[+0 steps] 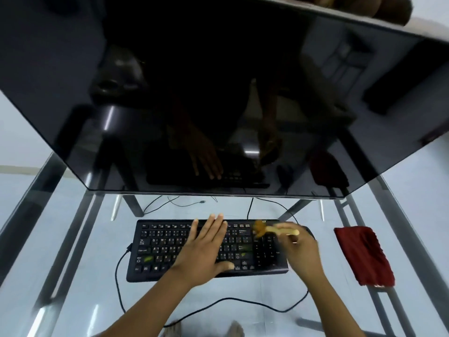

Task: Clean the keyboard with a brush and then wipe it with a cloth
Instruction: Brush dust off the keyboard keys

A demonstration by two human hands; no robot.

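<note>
Glass is forming the top of the desk [73, 239], its metal frame showing through, and a large dark monitor [218, 93] is standing toward the far edge, filling the upper view and dimly mirroring the person's arms. Thin loose wires [192, 204] are lying below the monitor's lower edge, just beyond the keyboard [160, 249], which is sitting across the middle of the desk with its long side parallel to the near edge. Its black cable [230, 299] is leaving the left end and looping along the near side toward the right. A folded red cloth [364, 256] is lying by the right edge, well apart from the keyboard and touched by neither grip. The left grip [206, 246] is lying flat on the middle keys, fingers straight and pointing toward the far edge, thumb along the bottom row, covering that stretch of keys. The right grip [301, 249] is hovering over the keyboard's right end, fingers curled around the pale wooden handle of the brush [279, 230]; motion is blurring both. The brush is pointing left out of that grip, its brownish bristles sitting over the keyboard's far right corner, above the number pad; whether they are touching the keys I cannot tell.
</note>
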